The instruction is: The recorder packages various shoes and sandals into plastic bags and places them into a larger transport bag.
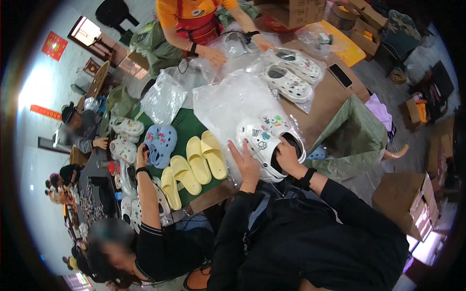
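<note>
My left hand lies flat against the near side of a white clog decorated with small coloured charms. My right hand is tucked into that clog's opening, gripping it. A second white clog with charms lies just behind it. Both rest on a heap of clear plastic bags on the brown table.
Several yellow slides and a pair of blue clogs lie on a green mat at my left, where a person in black reaches in. Across the table a person in orange handles bags beside a white clog pair. A phone and cardboard boxes are at the right.
</note>
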The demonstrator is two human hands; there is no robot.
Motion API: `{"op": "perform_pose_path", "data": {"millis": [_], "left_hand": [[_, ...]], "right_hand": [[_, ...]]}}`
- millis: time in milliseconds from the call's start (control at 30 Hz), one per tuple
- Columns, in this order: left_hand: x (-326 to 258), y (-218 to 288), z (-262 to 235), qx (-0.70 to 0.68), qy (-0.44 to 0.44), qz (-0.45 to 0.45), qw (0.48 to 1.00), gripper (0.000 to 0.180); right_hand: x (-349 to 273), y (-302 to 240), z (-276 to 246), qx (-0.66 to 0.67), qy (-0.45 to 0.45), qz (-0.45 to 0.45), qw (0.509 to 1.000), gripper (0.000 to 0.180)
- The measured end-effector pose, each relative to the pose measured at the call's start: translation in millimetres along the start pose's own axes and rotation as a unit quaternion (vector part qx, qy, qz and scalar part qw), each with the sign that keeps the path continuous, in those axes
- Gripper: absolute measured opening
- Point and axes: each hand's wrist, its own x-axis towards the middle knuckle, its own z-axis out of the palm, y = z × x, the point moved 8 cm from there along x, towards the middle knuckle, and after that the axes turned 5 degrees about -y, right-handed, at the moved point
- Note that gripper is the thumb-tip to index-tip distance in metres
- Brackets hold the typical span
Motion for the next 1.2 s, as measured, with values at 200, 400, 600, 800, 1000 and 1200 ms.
{"op": "perform_pose_path", "data": {"millis": [200, 400, 600, 800, 1000, 1200], "left_hand": [[-4, -53, -1, -0.184, 0.042, -0.288, 0.939, 0.036], [4, -81, 1, -0.196, 0.007, -0.347, 0.917, 0.034], [14, -91, 9, -0.084, -0.029, -0.334, 0.938, 0.021], [11, -93, 32, -0.014, -0.228, -0.176, 0.958, 0.021], [-8, -40, 48, 0.100, -0.355, 0.069, 0.927, 0.019], [-24, -105, 63, -0.173, -0.148, -0.225, 0.947, 0.028]], "right_hand": [[7, -10, 3, 0.010, -0.010, 0.013, 1.000, 0.023], [18, -17, 5, -0.016, 0.003, 0.023, 1.000, 0.018], [29, -9, 4, -0.073, 0.039, 0.031, 0.996, 0.023], [37, -18, 8, -0.048, 0.070, 0.048, 0.995, 0.019], [51, 7, 3, -0.097, 0.057, 0.072, 0.991, 0.015], [53, -7, 21, -0.093, 0.008, 0.074, 0.993, 0.016]]}}
